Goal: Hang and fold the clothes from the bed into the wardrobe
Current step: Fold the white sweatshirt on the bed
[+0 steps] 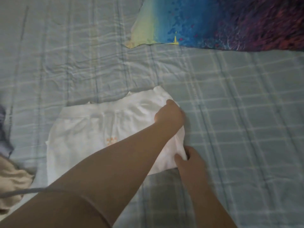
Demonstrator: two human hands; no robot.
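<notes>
A white garment (85, 137) lies spread on the blue checked cover of the bed (238, 112), toward the near edge. The left grip (169, 113), its arm crossing over the cloth, is clamped on the garment's far right corner, and the right grip (189, 159) pinches its right edge just nearer. A colourful cloth (213, 22) lies toward the bed's far right, a beige cloth (13, 183) at the near left.

Checked blue bed (230, 99) bears white garment (79, 132), colourful cloth (213, 22), beige cloth (13, 180).
</notes>
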